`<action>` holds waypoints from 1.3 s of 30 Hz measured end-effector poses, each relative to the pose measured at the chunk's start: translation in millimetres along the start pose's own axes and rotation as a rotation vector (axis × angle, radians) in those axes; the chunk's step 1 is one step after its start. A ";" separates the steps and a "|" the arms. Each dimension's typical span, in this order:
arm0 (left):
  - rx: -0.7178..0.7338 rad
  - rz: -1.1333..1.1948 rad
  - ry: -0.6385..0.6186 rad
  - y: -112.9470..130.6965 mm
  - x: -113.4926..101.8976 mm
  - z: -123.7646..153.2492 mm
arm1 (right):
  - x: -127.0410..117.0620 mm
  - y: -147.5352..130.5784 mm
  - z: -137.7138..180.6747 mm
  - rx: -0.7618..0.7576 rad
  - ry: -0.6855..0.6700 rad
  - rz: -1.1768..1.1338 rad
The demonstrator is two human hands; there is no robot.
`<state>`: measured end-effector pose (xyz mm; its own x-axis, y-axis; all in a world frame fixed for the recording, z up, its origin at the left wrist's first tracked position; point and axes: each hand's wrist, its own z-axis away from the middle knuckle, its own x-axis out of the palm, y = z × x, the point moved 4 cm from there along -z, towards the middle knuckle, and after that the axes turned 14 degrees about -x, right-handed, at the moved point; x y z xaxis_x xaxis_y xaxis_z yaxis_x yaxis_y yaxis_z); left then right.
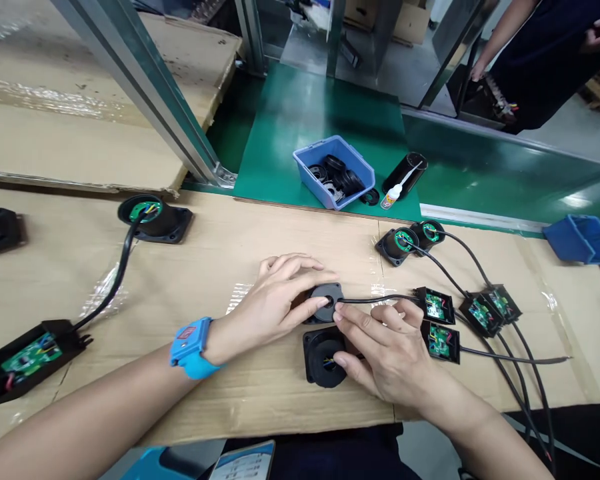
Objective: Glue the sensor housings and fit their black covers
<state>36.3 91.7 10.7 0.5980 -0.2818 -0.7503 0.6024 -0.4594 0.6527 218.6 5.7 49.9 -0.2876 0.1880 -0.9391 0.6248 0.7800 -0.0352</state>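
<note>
The left hand (290, 293) grasped a black cap (334, 291) on the counter (215, 260). The right hand's (393, 343) fingers touched its cable (380, 299); whether they pinched it, I cannot tell.

Black housings (325, 340) on cardboard (215, 233)

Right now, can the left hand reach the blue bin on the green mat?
Probably yes: nothing visible blocks the left hand from the blue bin, though that hand holds a black housing.
</note>
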 end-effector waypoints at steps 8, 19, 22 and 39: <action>0.253 -0.139 0.105 12.8 -1.5 5.8 | 0.4 0.8 1.4 -0.002 0.007 -0.004; 0.111 -0.154 -0.051 17.6 -4.4 -5.8 | -4.7 3.7 4.6 0.055 0.015 -0.024; 0.102 -0.135 -0.058 17.2 -4.1 -4.2 | -4.6 0.5 8.1 0.038 0.028 0.006; -0.135 0.531 -0.388 -7.0 -3.4 -11.8 | -2.1 -2.0 14.1 0.054 -0.001 0.047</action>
<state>36.3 105.8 9.9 0.6133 -0.7346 -0.2902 0.3544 -0.0724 0.9323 228.1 -4.7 47.2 -0.2560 0.2232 -0.9405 0.6759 0.7369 -0.0091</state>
